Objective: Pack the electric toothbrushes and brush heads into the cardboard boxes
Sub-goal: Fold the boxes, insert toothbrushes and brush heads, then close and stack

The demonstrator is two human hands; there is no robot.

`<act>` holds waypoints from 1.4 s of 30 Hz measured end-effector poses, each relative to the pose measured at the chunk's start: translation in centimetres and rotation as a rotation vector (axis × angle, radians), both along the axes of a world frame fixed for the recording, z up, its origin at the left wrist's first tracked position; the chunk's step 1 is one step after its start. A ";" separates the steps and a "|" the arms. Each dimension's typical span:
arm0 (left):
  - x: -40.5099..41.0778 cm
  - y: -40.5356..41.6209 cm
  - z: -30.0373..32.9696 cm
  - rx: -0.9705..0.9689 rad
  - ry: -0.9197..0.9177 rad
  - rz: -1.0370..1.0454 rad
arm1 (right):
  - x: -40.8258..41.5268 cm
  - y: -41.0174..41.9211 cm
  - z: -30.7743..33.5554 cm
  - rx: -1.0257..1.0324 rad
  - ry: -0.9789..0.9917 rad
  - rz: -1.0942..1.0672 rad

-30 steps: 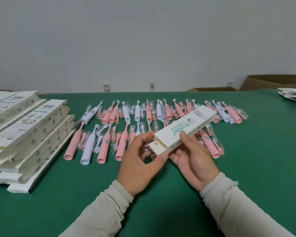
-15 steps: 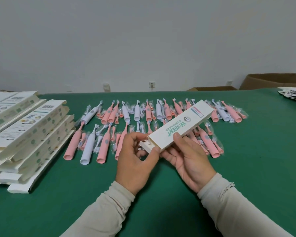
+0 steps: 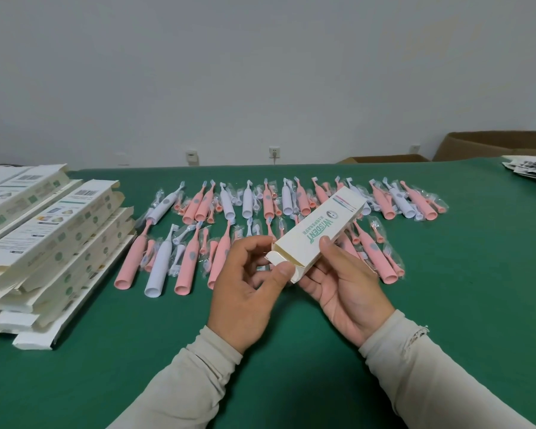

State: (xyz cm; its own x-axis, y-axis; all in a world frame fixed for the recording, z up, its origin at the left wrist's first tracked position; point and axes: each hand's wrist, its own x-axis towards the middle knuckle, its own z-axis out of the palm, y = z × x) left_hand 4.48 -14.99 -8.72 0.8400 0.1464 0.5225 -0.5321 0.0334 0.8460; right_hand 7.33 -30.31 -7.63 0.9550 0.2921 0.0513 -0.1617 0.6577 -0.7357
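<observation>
A white cardboard box point(image 3: 319, 230) with green lettering is held above the table, its near end open with flaps spread. My right hand point(image 3: 344, 286) grips it from underneath, thumb on top. My left hand point(image 3: 248, 289) pinches the flaps at the open near end. Behind the hands, several pink and white electric toothbrushes point(image 3: 161, 264) and wrapped brush heads point(image 3: 177, 261) lie in two rows on the green table point(image 3: 461, 289).
A stack of flat white boxes point(image 3: 44, 236) fills the left side of the table. A pile of printed leaflets point(image 3: 532, 168) lies at the far right edge. Brown cartons point(image 3: 489, 144) stand behind the table by the wall.
The box has tipped so its open end faces me more, and its near flaps have been spread apart by my left fingers. Both hands have shifted slightly left.
</observation>
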 end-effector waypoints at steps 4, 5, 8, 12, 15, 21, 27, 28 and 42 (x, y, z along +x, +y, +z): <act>0.0 0.1 0.1 0.003 -0.009 0.014 | -0.2 0.1 0.1 -0.023 -0.025 0.013; 0.0 0.1 0.1 -0.001 -0.008 0.014 | -0.2 0.1 0.1 -0.019 -0.027 0.017; 0.1 0.1 0.1 -0.040 0.001 0.007 | -0.4 0.2 0.3 -0.005 -0.022 0.028; 0.1 0.2 -0.2 -0.021 -0.001 0.039 | -0.3 0.2 0.2 -0.003 -0.004 0.016; 0.2 0.2 -0.2 -0.009 0.004 0.026 | -0.3 0.2 0.3 -0.021 0.000 0.004; 0.2 0.3 1.0 -0.290 0.485 -0.244 | -0.6 0.3 0.5 -0.190 -0.045 -0.011; -0.5 -0.6 1.1 -0.440 0.478 -0.584 | -1.9 1.4 1.3 -0.097 -0.048 0.081; -0.5 -0.6 1.2 -0.519 0.451 -0.610 | -2.0 1.6 1.3 -0.103 -0.048 0.099; 1.6 1.8 1.0 -0.890 0.442 -0.346 | -2.1 2.0 -0.9 -0.896 -1.087 -0.519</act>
